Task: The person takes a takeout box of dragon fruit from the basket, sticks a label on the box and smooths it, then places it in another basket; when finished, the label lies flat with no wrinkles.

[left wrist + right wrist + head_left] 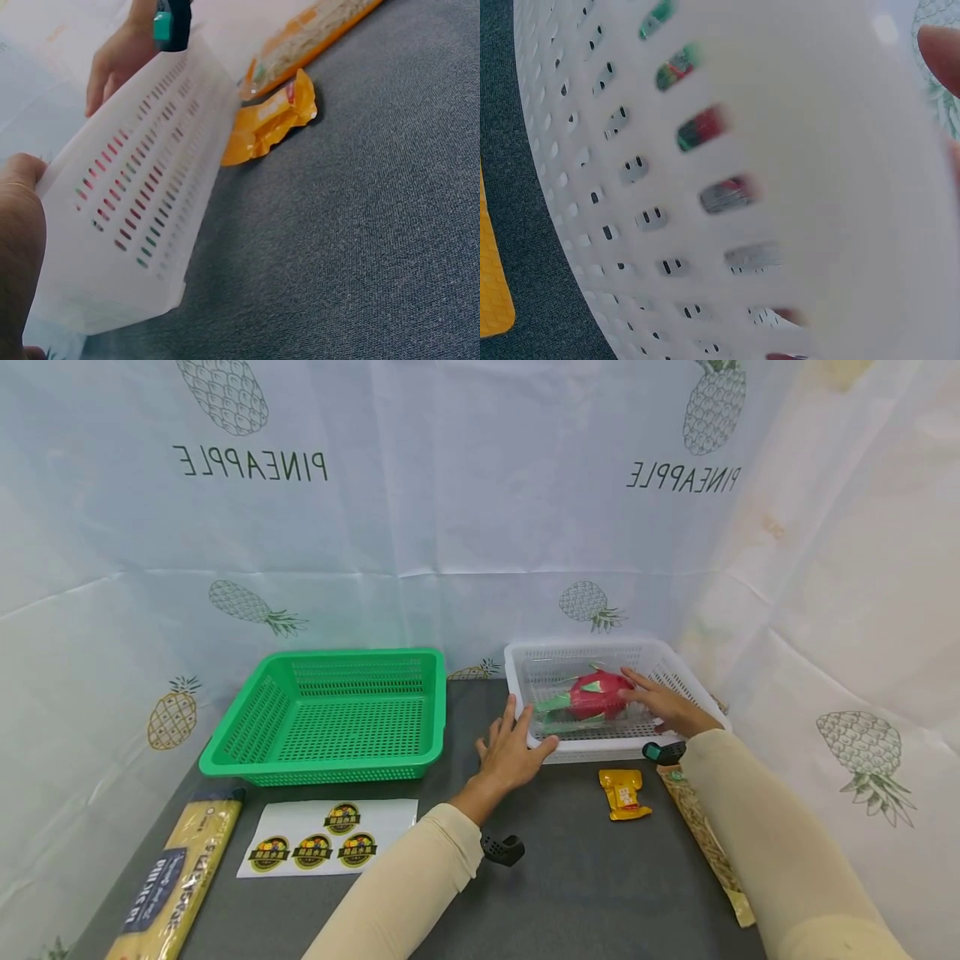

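Observation:
In the head view a dragon fruit in clear plastic packaging lies inside the white basket. My right hand reaches over the basket's right side, its fingers at the fruit's right end. My left hand is at the basket's front left corner with fingers spread, the thumb near the rim. The left wrist view shows part of my left hand beside the white basket wall, and my right hand beyond it. Through the slots in the right wrist view, red and green show behind the basket wall.
A green basket stands at the back left. In front of it lies a white sheet with several round stickers, and a noodle pack is at far left. A small yellow packet and a long bag lie before the white basket.

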Motion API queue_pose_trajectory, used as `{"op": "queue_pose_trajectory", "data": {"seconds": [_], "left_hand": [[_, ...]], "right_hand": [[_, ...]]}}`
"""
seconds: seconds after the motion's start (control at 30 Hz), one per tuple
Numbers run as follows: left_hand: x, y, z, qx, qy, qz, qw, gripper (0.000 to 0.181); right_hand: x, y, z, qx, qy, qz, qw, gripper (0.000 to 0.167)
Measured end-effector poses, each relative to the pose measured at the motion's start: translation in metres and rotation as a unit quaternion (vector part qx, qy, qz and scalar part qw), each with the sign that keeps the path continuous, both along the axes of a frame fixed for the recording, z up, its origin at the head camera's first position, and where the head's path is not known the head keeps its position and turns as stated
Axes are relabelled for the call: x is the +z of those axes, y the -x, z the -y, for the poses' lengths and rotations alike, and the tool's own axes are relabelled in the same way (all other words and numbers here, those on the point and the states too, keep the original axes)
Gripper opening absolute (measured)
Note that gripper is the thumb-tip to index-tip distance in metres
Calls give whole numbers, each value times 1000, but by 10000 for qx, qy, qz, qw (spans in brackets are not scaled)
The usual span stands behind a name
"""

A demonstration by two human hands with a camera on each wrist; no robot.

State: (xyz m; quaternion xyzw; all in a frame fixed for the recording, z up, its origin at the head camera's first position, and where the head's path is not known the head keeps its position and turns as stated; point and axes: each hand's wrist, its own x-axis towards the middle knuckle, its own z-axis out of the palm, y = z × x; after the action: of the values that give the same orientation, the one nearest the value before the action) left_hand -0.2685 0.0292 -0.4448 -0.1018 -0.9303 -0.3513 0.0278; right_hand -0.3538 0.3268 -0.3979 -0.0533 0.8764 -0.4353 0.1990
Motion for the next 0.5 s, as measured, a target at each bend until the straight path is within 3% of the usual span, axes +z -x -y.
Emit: {"op": "queue_pose_trajectory", "data": {"seconds": [0.2,0.5], "left_hand": [[2,0,1,-34,27,11,10000,78],[2,0,-1,-46,76,51,9999,77]], "right_hand": [[6,-4,0,-28,264,-182,9995,76],[9,-11,3,-278,1253,-442,9907,70]]}}
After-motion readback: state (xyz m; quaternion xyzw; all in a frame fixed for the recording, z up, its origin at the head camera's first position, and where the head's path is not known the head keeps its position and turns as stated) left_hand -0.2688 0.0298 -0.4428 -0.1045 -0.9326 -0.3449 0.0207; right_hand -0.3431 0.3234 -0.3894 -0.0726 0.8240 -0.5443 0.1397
